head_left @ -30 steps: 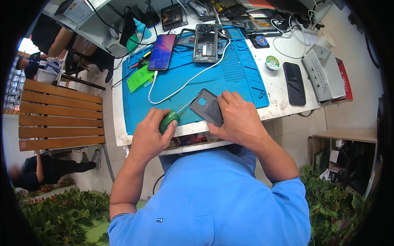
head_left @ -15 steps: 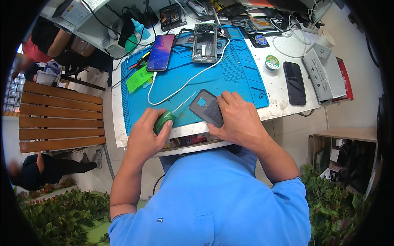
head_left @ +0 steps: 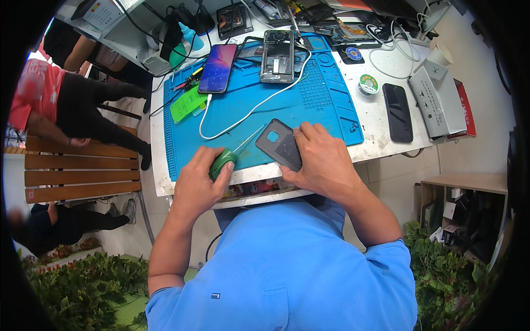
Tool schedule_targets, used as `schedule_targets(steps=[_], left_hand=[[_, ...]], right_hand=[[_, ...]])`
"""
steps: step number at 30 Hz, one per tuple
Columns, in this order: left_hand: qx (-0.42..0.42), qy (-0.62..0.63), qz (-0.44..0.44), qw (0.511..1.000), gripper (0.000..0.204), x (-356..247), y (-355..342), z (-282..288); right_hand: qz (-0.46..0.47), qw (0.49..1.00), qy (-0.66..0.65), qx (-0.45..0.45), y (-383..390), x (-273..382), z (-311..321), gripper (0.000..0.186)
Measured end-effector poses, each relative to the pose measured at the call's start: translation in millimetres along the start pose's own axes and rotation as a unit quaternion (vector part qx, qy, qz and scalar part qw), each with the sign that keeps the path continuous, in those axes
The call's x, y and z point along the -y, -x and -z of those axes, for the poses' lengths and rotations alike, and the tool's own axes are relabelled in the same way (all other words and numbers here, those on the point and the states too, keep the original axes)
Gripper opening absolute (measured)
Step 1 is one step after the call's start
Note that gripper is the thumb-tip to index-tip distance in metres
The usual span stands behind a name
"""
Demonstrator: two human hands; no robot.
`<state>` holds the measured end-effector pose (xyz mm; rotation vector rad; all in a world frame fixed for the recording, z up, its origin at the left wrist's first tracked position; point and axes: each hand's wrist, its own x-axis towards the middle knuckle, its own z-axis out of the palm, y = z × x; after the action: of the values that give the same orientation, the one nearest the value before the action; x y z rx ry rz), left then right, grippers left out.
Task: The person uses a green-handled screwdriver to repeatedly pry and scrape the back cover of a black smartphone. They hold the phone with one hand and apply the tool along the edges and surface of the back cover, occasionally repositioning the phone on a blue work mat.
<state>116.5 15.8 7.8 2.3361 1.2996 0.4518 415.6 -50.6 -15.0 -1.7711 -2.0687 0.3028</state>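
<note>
My left hand (head_left: 200, 177) is closed round the green handle of a screwdriver (head_left: 225, 162), its thin metal shaft angled up to the right. In my right hand (head_left: 326, 159) is a dark grey phone back cover (head_left: 277, 144) with a squarish camera cutout, gripped along its right edge. Both are over the near edge of a blue work mat (head_left: 256, 118). Farther back on the mat lie a lit phone (head_left: 218, 69) with a white cable (head_left: 248, 115) at its lower end, and an opened phone (head_left: 277, 57) showing its inner parts.
A dark phone (head_left: 397, 113), a solder wire spool (head_left: 368, 84) and a white box (head_left: 434, 102) lie on the right. Yellow-green sheets (head_left: 187, 104) and a blue bottle (head_left: 190, 37) are at left. A person in red (head_left: 41, 91) is beside a wooden bench (head_left: 83, 175).
A person in a red top and dark trousers has come into view at the left, by the bench. My hands keep the same holds, with only a slight shift in the view.
</note>
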Motion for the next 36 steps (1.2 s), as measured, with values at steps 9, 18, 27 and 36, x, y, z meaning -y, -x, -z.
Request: schedule_targets(steps=[9, 18, 27, 36], left_hand=[[0.013, 0.005, 0.024, 1.0, 0.035, -3.6, 10.6, 5.3], [0.022, 0.015, -0.003, 1.0, 0.039, 8.9, 10.9, 11.4], [-0.012, 0.066, -0.007, 0.998, 0.039, 23.8, 4.8, 23.1], [0.069, 0.125, 0.0, 0.99, 0.042, 49.7, -3.6, 33.2]], right_hand=[[-0.003, 1.0, -0.005, 0.006, 0.5, 2.2, 0.9, 0.05], [-0.019, 0.999, -0.011, 0.031, 1.0, 3.4, 7.6, 0.061], [0.023, 1.0, -0.014, -0.009, -13.4, -7.8, 12.3, 0.08], [0.033, 0.993, -0.066, 0.094, -36.2, -20.5, 23.8, 0.08]])
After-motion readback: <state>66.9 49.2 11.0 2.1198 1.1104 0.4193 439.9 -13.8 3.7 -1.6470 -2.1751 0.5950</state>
